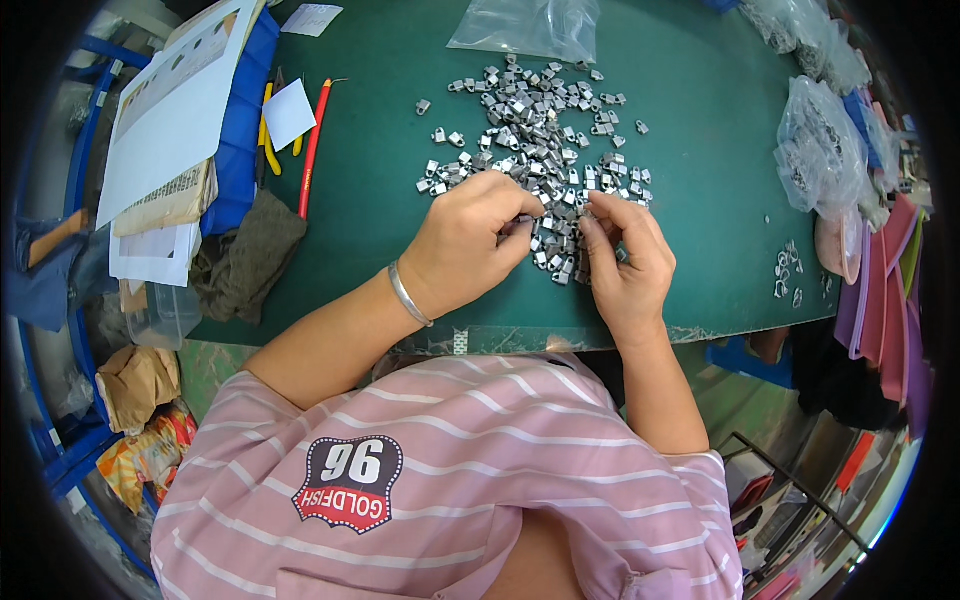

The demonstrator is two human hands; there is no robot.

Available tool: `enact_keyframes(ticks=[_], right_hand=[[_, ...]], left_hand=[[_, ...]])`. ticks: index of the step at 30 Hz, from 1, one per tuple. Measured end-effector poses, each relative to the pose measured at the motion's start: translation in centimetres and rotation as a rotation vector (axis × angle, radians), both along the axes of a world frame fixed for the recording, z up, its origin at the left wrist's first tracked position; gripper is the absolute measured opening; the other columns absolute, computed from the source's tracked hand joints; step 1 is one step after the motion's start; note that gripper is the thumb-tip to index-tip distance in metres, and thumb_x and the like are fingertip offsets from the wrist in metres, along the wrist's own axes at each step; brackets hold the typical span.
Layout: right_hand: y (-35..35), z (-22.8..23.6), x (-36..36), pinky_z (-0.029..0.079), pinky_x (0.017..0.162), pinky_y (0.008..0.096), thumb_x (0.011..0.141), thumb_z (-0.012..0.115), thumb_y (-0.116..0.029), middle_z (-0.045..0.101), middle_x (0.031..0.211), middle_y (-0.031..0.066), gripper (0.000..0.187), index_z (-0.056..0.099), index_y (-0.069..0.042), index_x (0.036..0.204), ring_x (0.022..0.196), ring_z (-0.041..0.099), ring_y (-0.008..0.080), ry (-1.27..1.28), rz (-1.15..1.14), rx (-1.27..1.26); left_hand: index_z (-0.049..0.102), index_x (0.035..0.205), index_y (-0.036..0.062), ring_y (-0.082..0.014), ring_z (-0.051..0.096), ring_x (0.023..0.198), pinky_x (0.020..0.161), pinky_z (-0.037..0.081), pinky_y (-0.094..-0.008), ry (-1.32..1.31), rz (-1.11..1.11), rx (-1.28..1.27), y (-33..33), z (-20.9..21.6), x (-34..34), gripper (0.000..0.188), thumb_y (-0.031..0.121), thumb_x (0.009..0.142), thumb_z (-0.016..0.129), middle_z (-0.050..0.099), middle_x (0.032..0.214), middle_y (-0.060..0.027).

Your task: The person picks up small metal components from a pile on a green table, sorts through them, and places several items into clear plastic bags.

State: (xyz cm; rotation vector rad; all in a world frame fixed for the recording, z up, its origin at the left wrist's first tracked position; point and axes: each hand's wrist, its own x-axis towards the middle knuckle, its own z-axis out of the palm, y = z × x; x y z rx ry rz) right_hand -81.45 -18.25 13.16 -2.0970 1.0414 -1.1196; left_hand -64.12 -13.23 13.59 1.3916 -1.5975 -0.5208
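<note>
A loose pile of small silver padlock-shaped metal pieces spreads over the green tabletop in front of me. My left hand, with a silver bangle at the wrist, is at the pile's near left side. Its thumb and forefinger are closed in a pinch, and what lies between them is mostly hidden. Across from it, my right hand is at the pile's near right edge. The right thumb and forefinger pinch one of the small padlock-shaped pieces. More pieces lie between my two hands.
A clear plastic bag lies beyond the pile. On the left are a blue bin with papers, yellow-handled pliers, a red pen-shaped tool and a dark cloth. Filled plastic bags and small metal rings sit on the right.
</note>
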Motion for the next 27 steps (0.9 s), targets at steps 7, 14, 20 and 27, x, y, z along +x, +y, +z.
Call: enact_keyframes(ticks=[7, 14, 20, 27], right_hand=[[0.2, 0.5, 0.5, 0.047, 0.058, 0.0250, 0.075, 0.063, 0.006, 0.059, 0.085, 0.0102, 0.017, 0.064, 0.000, 0.091, 0.069, 0.059, 0.0164, -0.019, 0.054, 0.028], [0.5, -0.1, 0.9, 0.047, 0.062, 0.0235, 0.077, 0.062, 0.008, 0.058, 0.087, 0.0086, 0.014, 0.062, 0.001, 0.089, 0.077, 0.057, 0.0142, -0.183, 0.087, 0.156], [1.0, -0.4, 0.5, 0.047, 0.070, 0.0230, 0.075, 0.063, 0.011, 0.061, 0.091, 0.0088, 0.026, 0.052, 0.001, 0.096, 0.081, 0.058, 0.0131, -0.423, 0.184, 0.321], [1.6, -0.6, 0.4, 0.050, 0.079, 0.0258, 0.075, 0.061, 0.015, 0.061, 0.093, 0.0123, 0.032, 0.046, 0.002, 0.100, 0.088, 0.061, 0.0164, -0.476, 0.216, 0.319]], left_hand=[[0.065, 0.084, 0.0025, -0.0164, 0.059, 0.066, 0.057, 0.048, -0.0252, -0.022, -0.050, -0.029, 0.2, -0.1, 0.1, 0.015, -0.003, 0.071, 0.067, 0.060, 0.082, -0.0074], [0.064, 0.082, 0.0007, -0.0155, 0.062, 0.070, 0.061, 0.051, -0.0242, 0.145, -0.040, -0.009, 0.1, -0.6, -0.2, 0.015, -0.006, 0.070, 0.067, 0.062, 0.083, -0.0085], [0.063, 0.079, 0.0001, -0.0144, 0.062, 0.071, 0.060, 0.052, -0.0234, 0.229, -0.039, 0.008, 0.4, 0.2, 0.0, 0.014, -0.006, 0.068, 0.069, 0.063, 0.081, -0.0085], [0.062, 0.077, 0.0010, -0.0149, 0.062, 0.068, 0.058, 0.050, -0.0235, 0.175, -0.039, -0.071, 0.4, 0.2, -0.2, 0.016, -0.005, 0.066, 0.071, 0.064, 0.079, -0.0083]])
